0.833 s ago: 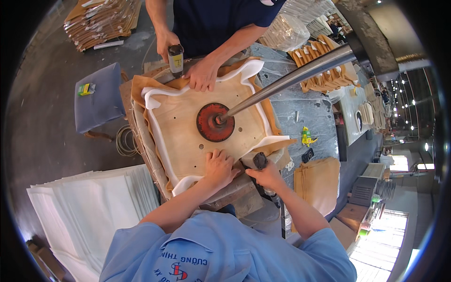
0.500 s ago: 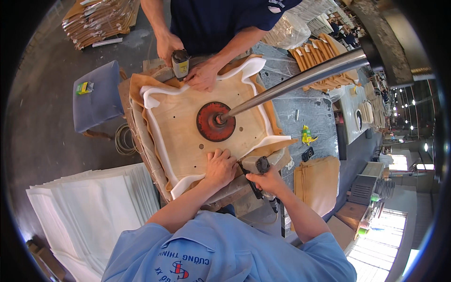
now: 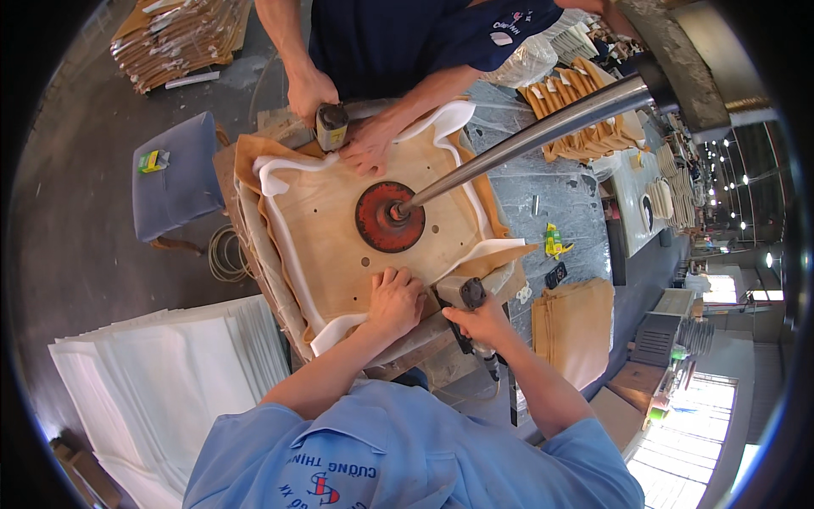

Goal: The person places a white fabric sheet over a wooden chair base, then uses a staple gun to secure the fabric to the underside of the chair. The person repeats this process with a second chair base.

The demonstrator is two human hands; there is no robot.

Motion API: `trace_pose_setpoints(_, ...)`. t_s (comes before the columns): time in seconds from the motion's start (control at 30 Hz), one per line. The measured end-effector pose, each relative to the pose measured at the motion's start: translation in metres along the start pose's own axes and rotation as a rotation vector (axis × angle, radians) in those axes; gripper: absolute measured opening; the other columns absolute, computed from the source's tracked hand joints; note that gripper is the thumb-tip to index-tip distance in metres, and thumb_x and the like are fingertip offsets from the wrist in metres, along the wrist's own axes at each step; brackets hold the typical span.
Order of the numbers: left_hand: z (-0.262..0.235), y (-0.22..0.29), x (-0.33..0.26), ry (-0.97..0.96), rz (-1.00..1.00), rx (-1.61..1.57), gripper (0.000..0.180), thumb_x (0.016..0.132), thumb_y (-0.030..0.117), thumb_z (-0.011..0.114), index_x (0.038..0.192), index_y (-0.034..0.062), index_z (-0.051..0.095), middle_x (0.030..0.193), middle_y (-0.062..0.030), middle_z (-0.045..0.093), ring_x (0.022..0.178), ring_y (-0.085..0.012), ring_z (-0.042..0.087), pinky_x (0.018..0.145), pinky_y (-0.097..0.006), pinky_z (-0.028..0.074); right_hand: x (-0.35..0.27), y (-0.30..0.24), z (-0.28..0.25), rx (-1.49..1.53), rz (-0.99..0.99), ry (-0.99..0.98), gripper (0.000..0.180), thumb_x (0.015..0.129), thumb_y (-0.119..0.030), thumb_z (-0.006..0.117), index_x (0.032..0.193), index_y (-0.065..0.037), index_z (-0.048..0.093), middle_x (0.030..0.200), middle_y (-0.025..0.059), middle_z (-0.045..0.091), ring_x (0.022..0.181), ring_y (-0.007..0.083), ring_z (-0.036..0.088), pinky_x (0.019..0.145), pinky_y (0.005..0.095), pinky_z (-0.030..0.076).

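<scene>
A square plywood panel (image 3: pixel 326 246) lies in front of me, with brown cover material (image 3: pixel 297 288) and white foam (image 3: pixel 287 254) turned up round its edges. My left hand (image 3: pixel 396 304) bends over the near edge, fingertips on the wood, gripping the folded brown material; its palm side is hidden. Beside it, my right hand (image 3: pixel 482 324) is closed round the handle of a pneumatic staple gun (image 3: pixel 463 293), whose nose is at the near edge. A red round pressing disc (image 3: pixel 388 216) on a metal rod (image 3: pixel 526 144) bears on the panel's middle.
Across the panel, a co-worker's hand (image 3: pixel 312 92) holds another staple gun (image 3: pixel 331 127); their other hand (image 3: pixel 366 146) presses the far edge. White foam sheets (image 3: pixel 170 356) stand at left, near a blue padded stool (image 3: pixel 175 174). Brown sheets (image 3: pixel 572 327) lie at right.
The co-worker's staple gun and hands have shifted slightly; their free hand has come a little nearer over the panel. My own hands have hardly moved.
</scene>
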State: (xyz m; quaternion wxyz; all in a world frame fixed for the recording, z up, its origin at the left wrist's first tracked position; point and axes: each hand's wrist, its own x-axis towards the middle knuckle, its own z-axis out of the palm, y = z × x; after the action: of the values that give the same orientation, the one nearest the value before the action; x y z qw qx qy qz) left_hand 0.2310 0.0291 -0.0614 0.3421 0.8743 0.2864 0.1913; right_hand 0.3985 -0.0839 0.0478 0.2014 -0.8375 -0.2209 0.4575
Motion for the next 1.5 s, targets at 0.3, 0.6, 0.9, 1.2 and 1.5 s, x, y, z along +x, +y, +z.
trace_pose_setpoints(0.3, -0.001, -0.003, -0.002, -0.008, -0.035, -0.055, 0.014, 0.089, 0.021, 0.079, 0.098, 0.0106, 0.076, 0.112, -0.0099, 0.063, 0.116, -0.0344, 0.055, 0.098, -0.05, 0.042, 0.007, 0.002, 0.015, -0.086, -0.033, 0.05, 0.033, 0.091, -0.025, 0.089, 0.106, 0.001, 0.077, 0.077, 0.0078, 0.075, 0.059, 0.0147, 0.068, 0.058, 0.0352, 0.055)
trace_pose_setpoints(0.6, 0.001, -0.006, -0.008, 0.074, -0.07, -0.087, 0.015, 0.086, 0.015, 0.08, 0.097, 0.0071, 0.075, 0.111, -0.0111, 0.063, 0.114, -0.037, 0.055, 0.098, -0.051, 0.042, -0.014, -0.01, 0.013, 0.126, -0.062, -0.012, 0.025, 0.094, -0.019, 0.088, 0.098, -0.001, 0.072, 0.071, 0.001, 0.067, 0.055, 0.0105, 0.061, 0.051, 0.0301, 0.049)
trace_pose_setpoints(0.9, 0.002, -0.008, -0.008, 0.059, -0.072, -0.086, 0.012, 0.087, 0.014, 0.079, 0.096, 0.0079, 0.075, 0.11, -0.0111, 0.062, 0.115, -0.0363, 0.055, 0.097, -0.051, 0.043, -0.001, 0.003, 0.035, -0.106, -0.101, 0.083, 0.038, 0.091, -0.026, 0.09, 0.113, 0.002, 0.074, 0.079, 0.0075, 0.075, 0.06, 0.0123, 0.068, 0.057, 0.0345, 0.054)
trace_pose_setpoints(1.2, -0.006, -0.017, -0.01, 0.049, -0.072, -0.136, 0.008, 0.087, 0.014, 0.08, 0.092, 0.0085, 0.076, 0.109, -0.0107, 0.062, 0.115, -0.0363, 0.055, 0.101, -0.05, 0.042, -0.02, -0.01, 0.025, 0.084, -0.009, -0.024, 0.031, 0.095, -0.022, 0.086, 0.112, 0.0, 0.074, 0.078, 0.0037, 0.072, 0.06, 0.0117, 0.066, 0.055, 0.0325, 0.051)
trace_pose_setpoints(1.5, -0.005, -0.013, -0.009, 0.056, -0.068, -0.155, 0.008, 0.087, 0.011, 0.079, 0.094, 0.0084, 0.075, 0.11, -0.012, 0.061, 0.113, -0.0373, 0.054, 0.099, -0.051, 0.042, -0.014, -0.006, 0.045, -0.041, -0.078, 0.07, 0.032, 0.092, -0.022, 0.089, 0.11, 0.0, 0.073, 0.078, 0.0047, 0.072, 0.06, 0.0119, 0.065, 0.057, 0.0342, 0.053)
